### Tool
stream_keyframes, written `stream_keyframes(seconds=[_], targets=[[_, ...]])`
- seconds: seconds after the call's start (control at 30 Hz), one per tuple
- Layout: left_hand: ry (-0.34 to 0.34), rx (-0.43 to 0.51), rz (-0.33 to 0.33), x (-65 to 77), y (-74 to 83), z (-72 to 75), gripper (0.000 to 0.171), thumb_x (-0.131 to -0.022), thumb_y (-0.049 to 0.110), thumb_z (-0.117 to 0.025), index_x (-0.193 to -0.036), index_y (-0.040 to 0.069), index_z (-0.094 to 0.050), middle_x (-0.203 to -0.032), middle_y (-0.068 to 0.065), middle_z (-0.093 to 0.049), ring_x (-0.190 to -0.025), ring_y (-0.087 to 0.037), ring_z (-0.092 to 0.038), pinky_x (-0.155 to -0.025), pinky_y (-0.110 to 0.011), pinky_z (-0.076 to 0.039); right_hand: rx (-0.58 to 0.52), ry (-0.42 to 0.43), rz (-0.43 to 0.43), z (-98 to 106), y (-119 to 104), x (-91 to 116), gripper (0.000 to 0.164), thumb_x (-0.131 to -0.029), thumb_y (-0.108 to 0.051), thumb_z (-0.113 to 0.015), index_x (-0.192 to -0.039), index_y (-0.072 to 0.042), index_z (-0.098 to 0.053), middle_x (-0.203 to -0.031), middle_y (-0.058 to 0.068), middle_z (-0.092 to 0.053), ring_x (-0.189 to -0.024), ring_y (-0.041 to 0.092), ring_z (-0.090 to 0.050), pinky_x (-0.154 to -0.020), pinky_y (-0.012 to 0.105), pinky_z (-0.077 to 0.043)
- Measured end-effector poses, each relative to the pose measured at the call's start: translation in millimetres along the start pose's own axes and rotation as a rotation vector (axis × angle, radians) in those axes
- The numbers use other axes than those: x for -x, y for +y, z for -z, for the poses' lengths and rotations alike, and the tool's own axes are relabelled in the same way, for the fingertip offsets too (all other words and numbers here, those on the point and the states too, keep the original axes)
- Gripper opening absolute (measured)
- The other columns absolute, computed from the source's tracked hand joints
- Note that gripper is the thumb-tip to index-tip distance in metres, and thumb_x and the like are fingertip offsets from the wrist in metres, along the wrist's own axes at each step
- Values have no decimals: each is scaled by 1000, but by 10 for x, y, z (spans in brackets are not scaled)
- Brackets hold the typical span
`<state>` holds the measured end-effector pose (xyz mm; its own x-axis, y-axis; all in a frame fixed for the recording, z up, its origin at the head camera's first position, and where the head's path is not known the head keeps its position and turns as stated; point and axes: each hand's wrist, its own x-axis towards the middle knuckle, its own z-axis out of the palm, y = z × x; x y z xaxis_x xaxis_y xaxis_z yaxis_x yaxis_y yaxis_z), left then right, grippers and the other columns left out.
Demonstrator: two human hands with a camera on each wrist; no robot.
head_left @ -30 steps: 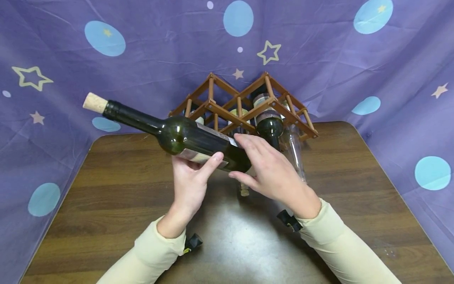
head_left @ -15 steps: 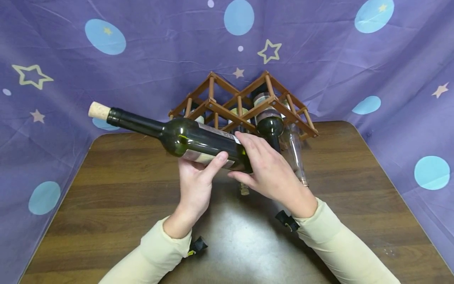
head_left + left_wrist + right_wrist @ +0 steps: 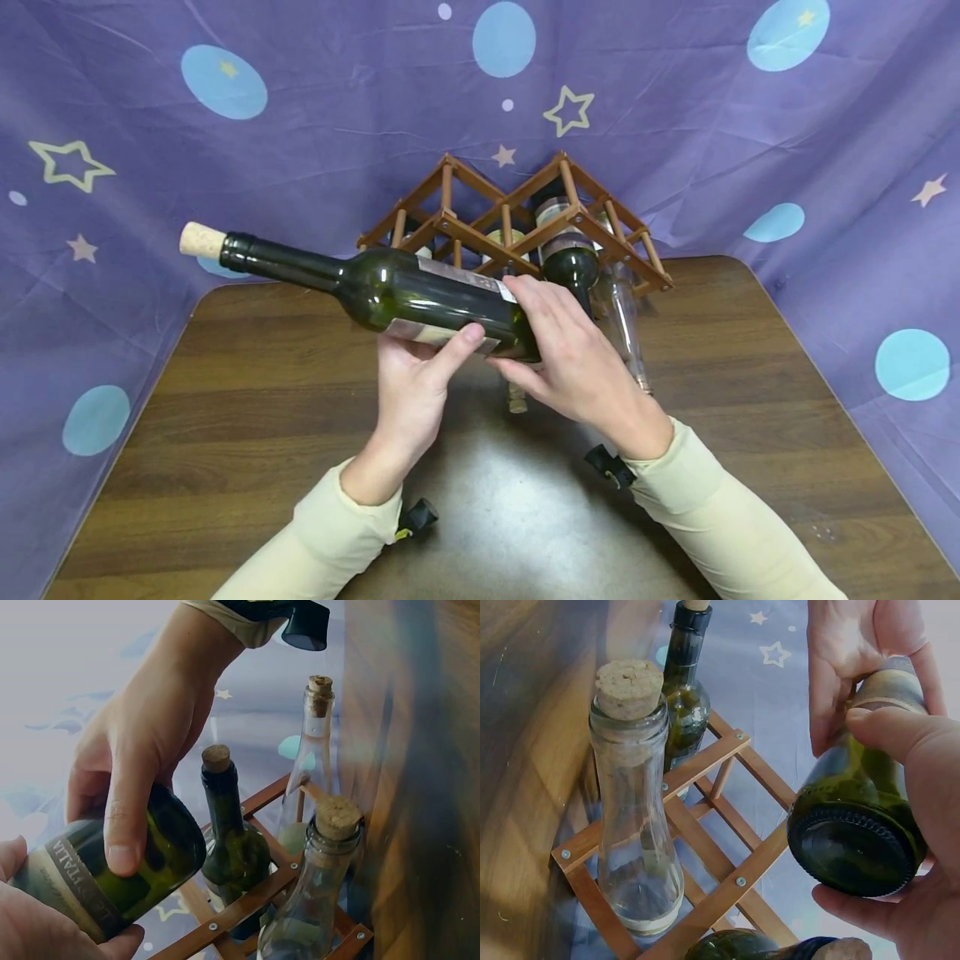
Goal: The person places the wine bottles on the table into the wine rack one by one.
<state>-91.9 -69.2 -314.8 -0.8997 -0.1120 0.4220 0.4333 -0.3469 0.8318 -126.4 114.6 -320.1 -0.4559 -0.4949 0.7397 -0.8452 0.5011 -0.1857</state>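
Observation:
A dark green wine bottle (image 3: 442,292) with a pale cork (image 3: 202,240) is held tilted above the table, its neck pointing up and to the left. My left hand (image 3: 411,387) cradles the body from below, thumb along the label. Around the base end, my right hand (image 3: 573,354) grips with fingers on top and thumb beneath. The label (image 3: 71,881) faces partly toward the left wrist camera. In the right wrist view, the round bottle base (image 3: 855,851) shows between the thumb and fingers of the right hand (image 3: 937,795).
Behind the hands stands a wooden folding wine rack (image 3: 510,221) at the table's back. It holds a corked green bottle (image 3: 572,267), a slim clear bottle (image 3: 622,325) and a corked clear bottle (image 3: 637,825). Another bottle at its left is mostly hidden. A purple patterned cloth (image 3: 337,108) hangs around the table (image 3: 225,417).
The wine bottle and my left hand have shifted slightly right, and the corked end sits a little lower. My right hand stays at the base, its fingertips slightly farther right.

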Motion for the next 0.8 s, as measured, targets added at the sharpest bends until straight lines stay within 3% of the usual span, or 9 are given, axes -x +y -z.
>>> stream_keyframes(seconds=[0.23, 0.33, 0.53, 0.8], targets=[[-37, -40, 2, -16, -5, 43, 55, -80, -7, -76, -131, 3, -55, -122, -18, -64, -110, -30, -63, -96, -45, -49, 12, 60, 36, 60, 34, -2, 84, -79, -26, -83, -145, 7, -42, -139, 20, -52, -128, 34, -48, -111, 43, -34], [-53, -55, -34, -36, -6, 75, 64, -78, -6, -78, -135, 5, -50, -124, -18, -63, -110, -30, -63, -97, -45, -48, 28, 82, 52, 98, 55, -12, 81, -79, -24, -83, -142, 9, -44, -138, 21, -53, -126, 36, -49, -110, 44, -35], [-26, -88, -225, -84, 43, 179, 86, -73, -3, -84, -142, 6, -35, -135, -20, -50, -113, -32, -56, -100, -45, -45, 47, 120, 61, 189, 89, -43, 76, -80, -21, -82, -139, 11, -46, -135, 22, -55, -124, 38, -51, -111, 43, -34], [59, -139, -455, -138, 173, 322, 84, -72, -8, -80, -139, -6, -31, -136, -28, -44, -123, -44, -47, -108, -53, -34, 76, 142, 62, 320, 146, -62, 72, -81, -20, -79, -138, 12, -47, -132, 25, -55, -124, 38, -50, -109, 46, -36]])
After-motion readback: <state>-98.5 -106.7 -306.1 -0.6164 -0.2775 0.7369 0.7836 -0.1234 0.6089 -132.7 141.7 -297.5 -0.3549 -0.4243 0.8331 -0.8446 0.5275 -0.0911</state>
